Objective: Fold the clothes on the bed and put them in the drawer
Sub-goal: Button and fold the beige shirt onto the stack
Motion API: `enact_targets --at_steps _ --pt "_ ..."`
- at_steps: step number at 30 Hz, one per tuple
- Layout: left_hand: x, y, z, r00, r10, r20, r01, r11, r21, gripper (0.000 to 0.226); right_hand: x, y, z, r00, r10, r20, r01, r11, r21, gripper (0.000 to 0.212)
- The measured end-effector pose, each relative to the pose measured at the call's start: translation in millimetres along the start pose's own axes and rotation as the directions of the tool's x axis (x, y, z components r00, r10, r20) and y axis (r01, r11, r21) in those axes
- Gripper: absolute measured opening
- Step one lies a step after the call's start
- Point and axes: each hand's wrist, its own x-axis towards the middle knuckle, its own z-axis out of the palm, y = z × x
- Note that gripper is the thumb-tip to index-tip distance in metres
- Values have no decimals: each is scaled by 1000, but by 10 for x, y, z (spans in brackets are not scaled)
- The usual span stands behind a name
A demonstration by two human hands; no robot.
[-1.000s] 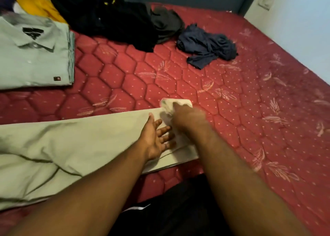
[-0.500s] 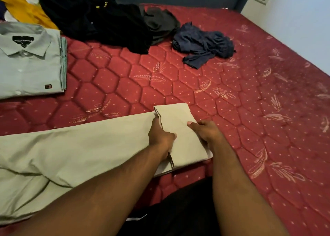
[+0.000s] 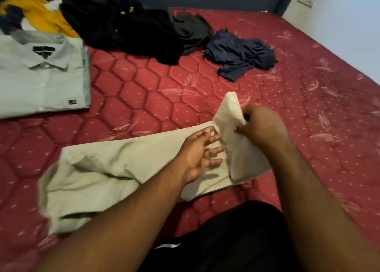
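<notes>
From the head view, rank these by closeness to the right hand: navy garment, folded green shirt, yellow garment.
From the right hand, which pinches the beige trousers:
1. Navy garment, crumpled just beyond it.
2. Folded green shirt, far left.
3. Yellow garment, far back-left corner.

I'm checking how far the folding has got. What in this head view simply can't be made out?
- Drawer: not in the head view at all.
- Beige trousers: near part hidden under the left arm; left end blurred.
- Right hand: fingertips hidden behind the lifted fabric it holds.
- Black clothes pile: too dark to count garments.
- Folded green shirt: cut off by the left edge.
</notes>
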Motion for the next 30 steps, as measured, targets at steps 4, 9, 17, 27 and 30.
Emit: enact_targets --at_steps 4,9,17,27,30 --pt "-552 100 -854 998 15 -66 -27 981 -194 53 -826 -1353 432 971 -220 98 208 971 120 25" --pt "-1109 171 -1683 940 100 -326 -159 974 -162 31 -1341 -2023 839 954 -242 179 61 738 672 32" --pt "-1783 708 -2343 855 290 -430 -219 953 208 13 -1273 -1597 739 986 -167 -15 132 721 680 20" --pt "-1796 472 -2748 655 445 -611 -295 895 336 39 -1413 -1301 1366 884 -384 267 393 919 22 77" --pt "-1704 504 -2719 594 533 -602 -324 844 427 47 -1340 -1378 1306 929 -340 149 338 940 43 85"
